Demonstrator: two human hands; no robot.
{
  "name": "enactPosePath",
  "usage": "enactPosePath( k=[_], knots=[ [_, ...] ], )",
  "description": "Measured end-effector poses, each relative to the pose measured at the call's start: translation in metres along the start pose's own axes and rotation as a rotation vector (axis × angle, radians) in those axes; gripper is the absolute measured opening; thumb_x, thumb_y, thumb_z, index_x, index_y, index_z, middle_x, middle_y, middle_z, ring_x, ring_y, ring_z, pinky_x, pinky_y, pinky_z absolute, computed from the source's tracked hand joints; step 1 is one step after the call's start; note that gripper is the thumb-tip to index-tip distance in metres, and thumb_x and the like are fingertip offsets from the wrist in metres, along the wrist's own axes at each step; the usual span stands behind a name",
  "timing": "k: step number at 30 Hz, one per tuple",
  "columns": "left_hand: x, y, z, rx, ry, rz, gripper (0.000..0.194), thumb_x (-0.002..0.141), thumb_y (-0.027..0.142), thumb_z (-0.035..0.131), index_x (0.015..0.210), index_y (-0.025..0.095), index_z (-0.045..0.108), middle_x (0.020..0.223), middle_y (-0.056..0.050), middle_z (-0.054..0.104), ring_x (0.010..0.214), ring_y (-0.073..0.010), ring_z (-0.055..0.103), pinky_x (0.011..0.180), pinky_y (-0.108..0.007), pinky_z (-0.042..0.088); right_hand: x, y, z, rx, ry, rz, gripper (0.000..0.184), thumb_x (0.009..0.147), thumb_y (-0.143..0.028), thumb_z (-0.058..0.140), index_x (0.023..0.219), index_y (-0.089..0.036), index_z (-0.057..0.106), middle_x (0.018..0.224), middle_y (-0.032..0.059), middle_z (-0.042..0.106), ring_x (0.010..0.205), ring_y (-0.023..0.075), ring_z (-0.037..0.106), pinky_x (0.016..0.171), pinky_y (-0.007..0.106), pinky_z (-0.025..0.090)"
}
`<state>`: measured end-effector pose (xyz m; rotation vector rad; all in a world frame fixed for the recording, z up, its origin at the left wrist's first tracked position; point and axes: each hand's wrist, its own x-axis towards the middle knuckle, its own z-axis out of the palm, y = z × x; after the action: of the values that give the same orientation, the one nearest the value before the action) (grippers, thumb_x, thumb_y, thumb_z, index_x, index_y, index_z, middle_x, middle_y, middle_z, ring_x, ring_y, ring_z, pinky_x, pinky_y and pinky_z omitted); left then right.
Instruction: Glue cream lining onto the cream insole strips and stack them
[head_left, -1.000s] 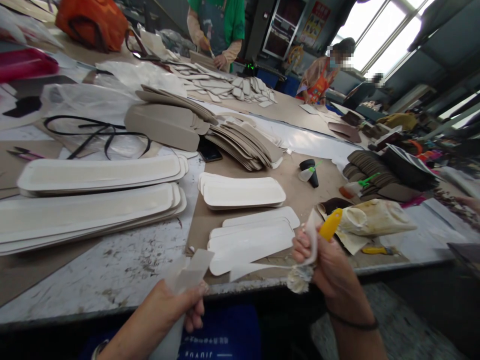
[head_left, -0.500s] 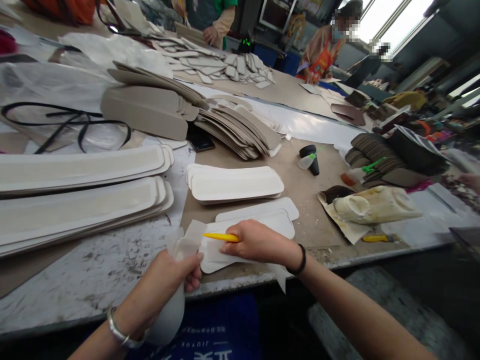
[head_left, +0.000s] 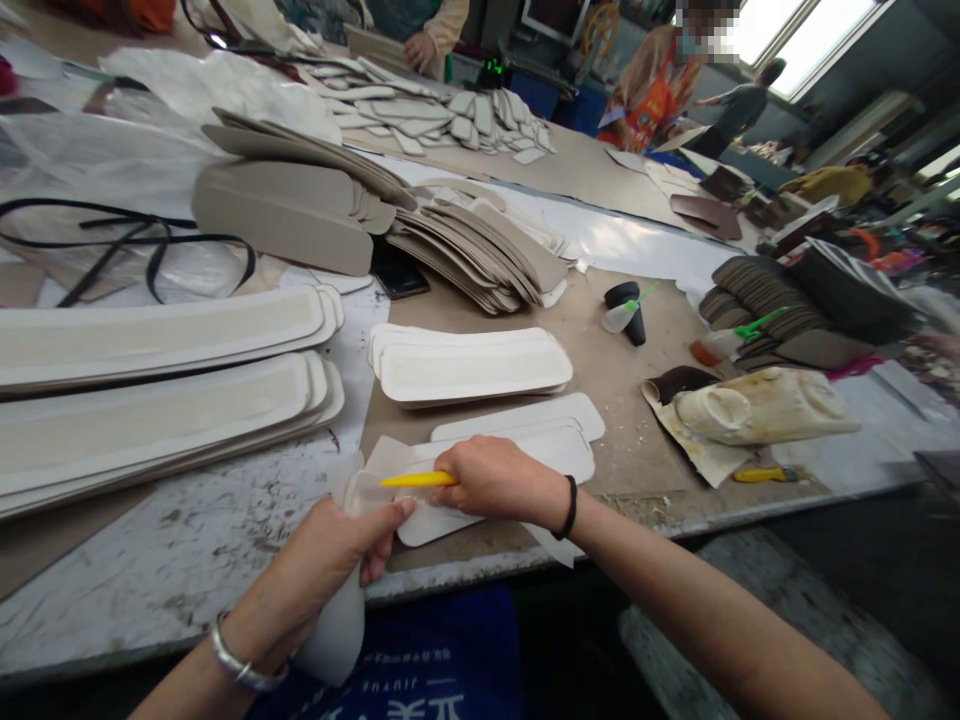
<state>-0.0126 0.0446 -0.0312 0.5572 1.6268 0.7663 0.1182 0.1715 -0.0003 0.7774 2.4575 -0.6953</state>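
Observation:
My left hand [head_left: 349, 545] is closed on a pale, curved white panel [head_left: 337, 630], which hangs down past the table edge. Its thumb presses on the panel's upper end, where a thin translucent sheet [head_left: 386, 458] sticks up. My right hand [head_left: 495, 485] grips a yellow-handled tool [head_left: 412, 480], its tapered tip pointing left toward my left thumb. The tool's other end is hidden in my fingers. Under my right hand lie white rounded panels [head_left: 525, 445], fanned on brown board. A white flap [head_left: 553, 543] juts over the front edge below my right wrist.
White panel stacks [head_left: 472, 365] lie just beyond my hands and long panels [head_left: 150, 430] at left. Farther back are grey-brown pieces [head_left: 480, 250]. At right are a stained white container [head_left: 765, 405], a yellow-handled brush [head_left: 769, 474] and small bottles [head_left: 622, 315]. Other people work across the table.
My right hand and the yellow tool have shifted slightly left, closer to my left hand. My left thumb reaches a little farther right over the white panel.

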Motion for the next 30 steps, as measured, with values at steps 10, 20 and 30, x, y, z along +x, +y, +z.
enactPosePath(
  k=[10, 20, 30],
  knots=[
    [-0.005, -0.002, 0.006, 0.135, 0.149, 0.004, 0.05, 0.062, 0.059, 0.059, 0.027, 0.026, 0.043, 0.033, -0.002, 0.048, 0.044, -0.0176, 0.046, 0.056, -0.031, 0.041, -0.063, 0.045, 0.0, -0.005, 0.096, 0.312, 0.021, 0.09, -0.036, 0.057, 0.092, -0.019, 0.07, 0.091, 0.0082, 0.073, 0.086, 0.0226, 0.065, 0.068, 0.027, 0.041],
    [-0.009, 0.004, 0.012, 0.163, 0.155, 0.001, 0.048, 0.059, 0.059, 0.059, 0.027, 0.026, 0.046, 0.032, 0.0, 0.049, 0.043, -0.0174, 0.045, 0.057, -0.03, 0.04, -0.093, 0.102, 0.019, -0.015, 0.262, 0.605, 0.019, 0.094, -0.029, 0.048, 0.102, -0.017, 0.061, 0.1, 0.0123, 0.07, 0.094, 0.0256, 0.065, 0.072, 0.029, 0.04],
    [0.0, -0.005, 0.006, 0.162, 0.079, -0.041, 0.048, 0.062, 0.051, 0.062, 0.025, 0.024, 0.048, 0.031, 0.0, 0.051, 0.041, -0.0162, 0.047, 0.056, -0.029, 0.042, -0.078, 0.106, 0.012, -0.022, 0.174, 0.62, 0.023, 0.092, -0.032, 0.049, 0.099, -0.017, 0.064, 0.101, 0.0148, 0.071, 0.096, 0.0288, 0.065, 0.075, 0.033, 0.042]
  ],
)
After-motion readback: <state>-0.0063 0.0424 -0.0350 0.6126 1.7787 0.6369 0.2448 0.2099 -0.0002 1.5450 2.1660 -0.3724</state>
